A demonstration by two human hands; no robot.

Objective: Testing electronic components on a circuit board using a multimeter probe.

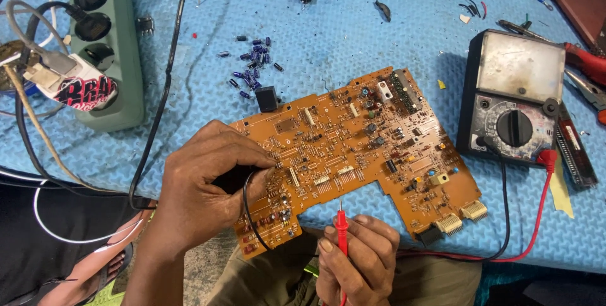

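Note:
An orange-brown circuit board (pixel 372 148) lies component side up on a blue textured mat (pixel 328 34). My left hand (pixel 202 186) rests on the board's left end, fingers curled around a black test probe whose black lead loops below the thumb. My right hand (pixel 360 255) is below the board's front edge and pinches a red test probe (pixel 341 224) upright, tip just short of the board. Red and black leads run right to an analog multimeter (pixel 514 101) with a round dial.
A green power strip (pixel 110 47) with several plugs and cables sits at far left. Small blue capacitors (pixel 252 66) are scattered above the board. Red-handled pliers (pixel 587 69) lie at the right edge. My knees and a sandalled foot show below the mat's front edge.

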